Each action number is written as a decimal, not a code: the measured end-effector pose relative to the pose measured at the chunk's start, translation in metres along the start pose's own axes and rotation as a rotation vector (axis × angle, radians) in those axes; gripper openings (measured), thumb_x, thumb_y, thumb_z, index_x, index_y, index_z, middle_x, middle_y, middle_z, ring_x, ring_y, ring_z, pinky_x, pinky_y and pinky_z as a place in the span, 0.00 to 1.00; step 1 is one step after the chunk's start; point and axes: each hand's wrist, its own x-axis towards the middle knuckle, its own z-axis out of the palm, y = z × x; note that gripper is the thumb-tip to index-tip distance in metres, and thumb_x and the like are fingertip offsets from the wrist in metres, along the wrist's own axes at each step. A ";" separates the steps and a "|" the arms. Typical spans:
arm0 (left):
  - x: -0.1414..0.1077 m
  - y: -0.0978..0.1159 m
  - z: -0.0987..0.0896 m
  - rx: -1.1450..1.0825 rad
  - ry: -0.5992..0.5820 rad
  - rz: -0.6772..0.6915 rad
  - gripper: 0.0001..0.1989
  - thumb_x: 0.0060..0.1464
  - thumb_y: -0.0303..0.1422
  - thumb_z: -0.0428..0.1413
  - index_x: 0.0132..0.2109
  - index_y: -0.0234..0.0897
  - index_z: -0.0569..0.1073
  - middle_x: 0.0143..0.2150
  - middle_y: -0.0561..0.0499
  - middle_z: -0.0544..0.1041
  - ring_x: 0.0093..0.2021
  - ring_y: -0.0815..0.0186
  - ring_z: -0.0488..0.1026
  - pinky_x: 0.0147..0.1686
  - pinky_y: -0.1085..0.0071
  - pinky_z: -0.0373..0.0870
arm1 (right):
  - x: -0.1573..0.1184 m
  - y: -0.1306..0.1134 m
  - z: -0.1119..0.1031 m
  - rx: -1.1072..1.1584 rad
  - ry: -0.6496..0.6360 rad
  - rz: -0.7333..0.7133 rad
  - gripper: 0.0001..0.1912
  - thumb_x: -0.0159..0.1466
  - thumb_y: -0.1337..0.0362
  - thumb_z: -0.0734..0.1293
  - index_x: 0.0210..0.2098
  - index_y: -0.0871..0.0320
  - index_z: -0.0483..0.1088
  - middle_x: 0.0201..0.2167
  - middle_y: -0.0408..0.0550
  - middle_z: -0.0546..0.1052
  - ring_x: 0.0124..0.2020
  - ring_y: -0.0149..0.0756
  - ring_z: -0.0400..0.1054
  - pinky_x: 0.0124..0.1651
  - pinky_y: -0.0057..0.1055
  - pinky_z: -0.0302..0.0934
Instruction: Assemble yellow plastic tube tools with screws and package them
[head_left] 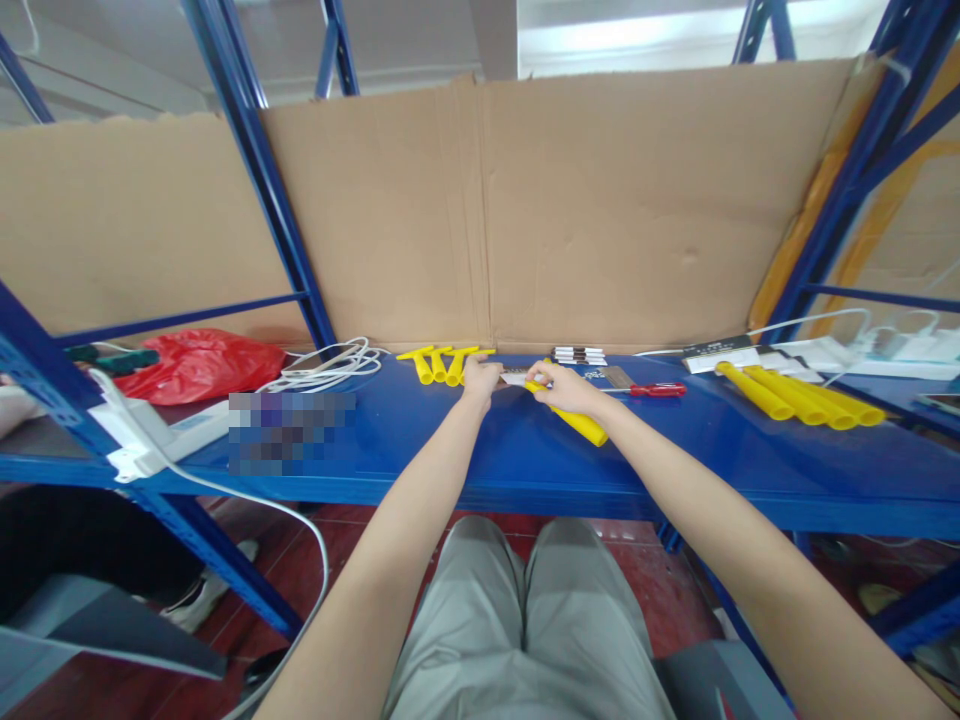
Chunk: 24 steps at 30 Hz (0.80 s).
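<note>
Above the middle of the blue shelf, my left hand [481,378] is closed, its fingers at one end of a short silvery-and-brown strip [514,378]. To its right, my right hand [568,388] pinches a small yellow part [535,386] at the strip's other end. Under the right hand and wrist a yellow tube [586,426] lies slanted; its middle is hidden. Just beyond the left hand stand several yellow T-shaped pieces [425,366]. A screwdriver with a red handle [658,390] lies to the right of my right hand.
Several yellow tubes [799,395] lie at the right. Small black-and-white items [579,356] sit against the cardboard wall [637,200]. Leftward are a coiled white cable [337,365], a red plastic bag [202,365] and a power strip [176,435]. Blue uprights [259,170] frame the shelf.
</note>
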 end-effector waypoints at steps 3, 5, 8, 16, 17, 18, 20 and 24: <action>-0.001 0.002 0.000 0.003 0.010 -0.006 0.25 0.45 0.15 0.55 0.51 0.34 0.66 0.33 0.49 0.75 0.31 0.63 0.77 0.34 0.66 0.76 | -0.001 -0.002 0.000 0.006 -0.017 -0.017 0.11 0.52 0.74 0.62 0.33 0.56 0.69 0.28 0.40 0.73 0.27 0.30 0.66 0.34 0.26 0.59; -0.003 0.004 0.000 0.021 0.015 -0.013 0.25 0.46 0.15 0.55 0.52 0.34 0.66 0.34 0.49 0.75 0.30 0.64 0.77 0.33 0.67 0.76 | -0.003 -0.004 -0.002 -0.003 -0.053 -0.023 0.12 0.53 0.74 0.61 0.34 0.56 0.71 0.29 0.40 0.73 0.28 0.30 0.67 0.36 0.27 0.61; -0.004 0.006 -0.001 0.047 0.002 -0.026 0.25 0.47 0.16 0.54 0.53 0.34 0.65 0.33 0.50 0.75 0.28 0.67 0.76 0.32 0.68 0.76 | -0.004 -0.007 -0.003 -0.031 -0.093 -0.012 0.16 0.54 0.74 0.61 0.38 0.57 0.74 0.30 0.42 0.75 0.30 0.31 0.68 0.40 0.29 0.62; 0.001 0.003 -0.004 0.120 -0.073 -0.023 0.04 0.54 0.26 0.52 0.37 0.35 0.70 0.27 0.50 0.73 0.25 0.66 0.72 0.29 0.67 0.73 | -0.004 -0.011 -0.004 -0.094 -0.117 0.030 0.21 0.56 0.74 0.62 0.47 0.57 0.75 0.34 0.44 0.78 0.33 0.33 0.71 0.43 0.29 0.63; 0.002 0.003 -0.005 0.124 -0.067 -0.012 0.02 0.53 0.27 0.52 0.36 0.36 0.70 0.28 0.50 0.73 0.27 0.65 0.73 0.29 0.67 0.73 | -0.004 -0.010 -0.004 -0.099 -0.115 0.033 0.21 0.56 0.74 0.62 0.47 0.57 0.75 0.35 0.45 0.78 0.33 0.33 0.71 0.43 0.29 0.63; 0.004 0.002 -0.005 0.127 -0.060 0.002 0.02 0.53 0.27 0.52 0.34 0.36 0.69 0.28 0.50 0.73 0.29 0.64 0.74 0.30 0.67 0.72 | -0.004 -0.010 -0.004 -0.105 -0.111 0.036 0.21 0.56 0.74 0.62 0.47 0.57 0.75 0.36 0.45 0.78 0.34 0.34 0.71 0.43 0.29 0.63; 0.006 0.001 -0.005 0.132 -0.043 0.025 0.02 0.52 0.27 0.52 0.32 0.37 0.68 0.29 0.50 0.73 0.32 0.62 0.74 0.31 0.67 0.71 | -0.003 -0.009 -0.004 -0.114 -0.102 0.040 0.21 0.56 0.74 0.62 0.47 0.58 0.75 0.38 0.46 0.79 0.35 0.34 0.72 0.44 0.30 0.63; 0.011 -0.002 -0.005 0.126 0.001 0.069 0.03 0.50 0.27 0.53 0.29 0.37 0.67 0.29 0.49 0.74 0.34 0.63 0.74 0.34 0.69 0.68 | -0.003 -0.007 -0.004 -0.124 -0.096 0.037 0.21 0.56 0.74 0.62 0.46 0.58 0.75 0.39 0.46 0.79 0.35 0.34 0.72 0.44 0.30 0.63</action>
